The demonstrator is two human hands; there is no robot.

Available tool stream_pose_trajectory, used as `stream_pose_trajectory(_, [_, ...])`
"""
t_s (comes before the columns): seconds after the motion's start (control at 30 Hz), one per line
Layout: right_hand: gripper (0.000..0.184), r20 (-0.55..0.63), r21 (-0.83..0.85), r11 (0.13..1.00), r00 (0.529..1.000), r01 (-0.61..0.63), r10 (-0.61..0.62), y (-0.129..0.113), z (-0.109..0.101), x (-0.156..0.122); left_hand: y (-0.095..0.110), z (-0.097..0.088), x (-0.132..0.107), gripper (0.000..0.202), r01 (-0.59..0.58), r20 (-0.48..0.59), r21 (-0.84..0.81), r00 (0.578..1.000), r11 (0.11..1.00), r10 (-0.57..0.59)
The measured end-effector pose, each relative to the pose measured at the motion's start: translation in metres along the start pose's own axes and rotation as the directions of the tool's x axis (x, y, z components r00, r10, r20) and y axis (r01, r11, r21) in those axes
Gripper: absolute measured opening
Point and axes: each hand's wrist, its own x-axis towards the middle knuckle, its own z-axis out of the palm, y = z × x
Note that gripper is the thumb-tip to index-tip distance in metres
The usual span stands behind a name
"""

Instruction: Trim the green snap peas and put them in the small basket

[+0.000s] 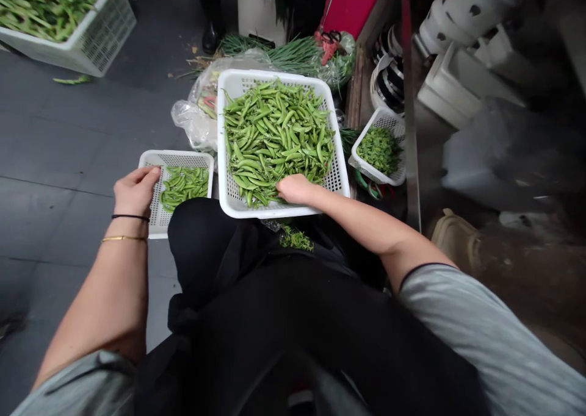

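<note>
A large white basket (284, 211) full of green snap pea pods (284, 132) sits in front of me, at my knees. My right hand (296, 189) reaches to its near side with fingers curled down among the pods. Those fingertips are partly hidden, so what they grip does not show. Over the left edge of a smaller white basket (158, 224), my left hand (137, 187) has thumb and fingers pressed together. Whatever may be between them is too small to make out. A thin layer of pea pods (185, 186) lies in that smaller basket.
Right of the large basket stands a small basket (394, 175) holding green trimmings (378, 149). Behind are plastic bags (195, 120), long green stalks (293, 56) and scissors (330, 36). A crate (103, 47) of pods stands far left. A metal-edged counter (411, 129) borders the right.
</note>
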Motion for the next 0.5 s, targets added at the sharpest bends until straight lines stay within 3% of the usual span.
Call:
stream_pose_trajectory(0.07, [0.022,0.035,-0.004,1.0,0.999,0.023,-0.023,-0.004,0.006,0.019,0.022,0.01,-0.026,0.004,-0.029,-0.084,-0.026,0.996,0.999,0.027])
stream_pose_trajectory(0.17, [0.021,0.027,-0.016,0.999,0.999,0.036,-0.036,0.0,0.004,0.018,0.055,0.03,-0.073,0.017,-0.018,0.121,-0.039,0.992,0.999,0.023])
stream_pose_trajectory(0.23, [0.025,-0.027,-0.026,0.999,0.999,0.024,-0.024,0.003,-0.006,-0.002,0.068,0.05,-0.102,0.022,0.018,0.269,-0.003,0.963,1.0,-0.017])
stream_pose_trajectory(0.33, [0.032,-0.227,-0.053,0.999,0.974,-0.001,-0.011,-0.009,-0.017,-0.051,0.073,0.09,-0.134,0.026,0.138,0.407,0.026,0.903,0.99,-0.136])
stream_pose_trajectory(0.43, [0.032,-0.356,-0.063,0.997,0.933,0.037,-0.057,-0.039,-0.013,-0.097,0.069,0.131,-0.152,0.031,0.173,0.527,-0.021,0.839,0.985,-0.136])
stream_pose_trajectory(0.5, [0.035,-0.433,-0.023,0.998,0.899,0.065,-0.068,-0.055,-0.003,-0.118,0.066,0.148,-0.159,0.031,0.176,0.571,-0.053,0.813,0.983,-0.115])
